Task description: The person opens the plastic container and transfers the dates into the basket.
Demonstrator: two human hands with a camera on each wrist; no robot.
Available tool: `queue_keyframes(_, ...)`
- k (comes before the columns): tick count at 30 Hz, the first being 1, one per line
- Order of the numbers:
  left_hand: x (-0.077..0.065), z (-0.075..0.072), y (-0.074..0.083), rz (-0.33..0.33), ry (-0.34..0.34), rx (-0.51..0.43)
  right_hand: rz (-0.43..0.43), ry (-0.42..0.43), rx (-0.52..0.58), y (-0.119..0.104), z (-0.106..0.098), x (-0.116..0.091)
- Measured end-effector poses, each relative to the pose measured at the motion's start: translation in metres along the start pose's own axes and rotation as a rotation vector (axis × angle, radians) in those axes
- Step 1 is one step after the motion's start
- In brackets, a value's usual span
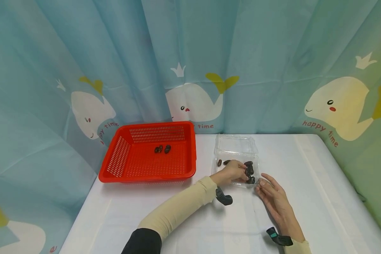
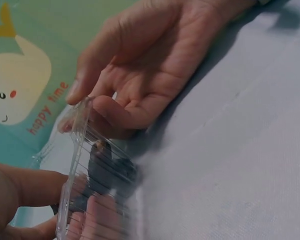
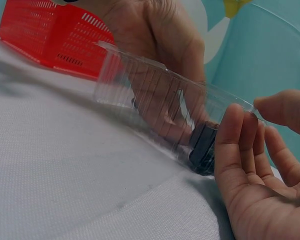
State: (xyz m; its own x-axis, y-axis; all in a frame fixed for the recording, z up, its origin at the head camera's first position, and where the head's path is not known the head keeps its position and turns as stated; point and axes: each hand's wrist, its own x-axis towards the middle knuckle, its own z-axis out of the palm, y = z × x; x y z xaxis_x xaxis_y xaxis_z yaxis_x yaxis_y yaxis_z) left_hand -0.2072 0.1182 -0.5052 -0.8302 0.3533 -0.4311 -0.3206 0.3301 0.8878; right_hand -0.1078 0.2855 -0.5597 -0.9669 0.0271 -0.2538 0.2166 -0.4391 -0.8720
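My left hand (image 1: 231, 171) reaches into a clear plastic box (image 1: 237, 153) with its lid folded back. There its thumb and fingers pinch a dark brown date, which the fingers partly hide. More dates (image 1: 249, 164) lie on the right side of the box, and a single date (image 1: 219, 162) sits at its left end. My right hand (image 1: 276, 201) holds the box's near right corner. In the right wrist view, its thumb is on the rim and its fingers (image 3: 231, 145) are against the outer wall.
A red slotted basket (image 1: 147, 179) stands to the left of the box, with several dates (image 1: 167, 149) inside. White cloth (image 1: 209, 233) covers the table. Behind it hangs a blue-green curtain (image 1: 266, 70) printed with whales.
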Motion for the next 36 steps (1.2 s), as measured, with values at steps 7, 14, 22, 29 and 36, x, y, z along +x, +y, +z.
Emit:
queue_keyframes(7, -0.006, 0.001, 0.003, 0.031, -0.008, 0.114, -0.014, -0.007, 0.006, 0.000, 0.000, -0.001)
queue_keyframes(14, -0.010, 0.000, 0.005, 0.044, -0.016, 0.178, -0.019, -0.008, 0.003, 0.000, 0.000, -0.001)
queue_keyframes(22, -0.009, -0.001, 0.005, 0.039, -0.047, 0.183, -0.023, -0.019, 0.006, 0.001, -0.001, -0.001)
queue_keyframes(29, -0.004, -0.011, 0.003, 0.175, -0.195, 0.306, -0.027, -0.036, 0.034, 0.001, -0.001, -0.001)
queue_keyframes(36, -0.003, -0.014, 0.004, 0.236, -0.224, 0.489, -0.022, -0.033, 0.043, 0.000, 0.000, -0.001)
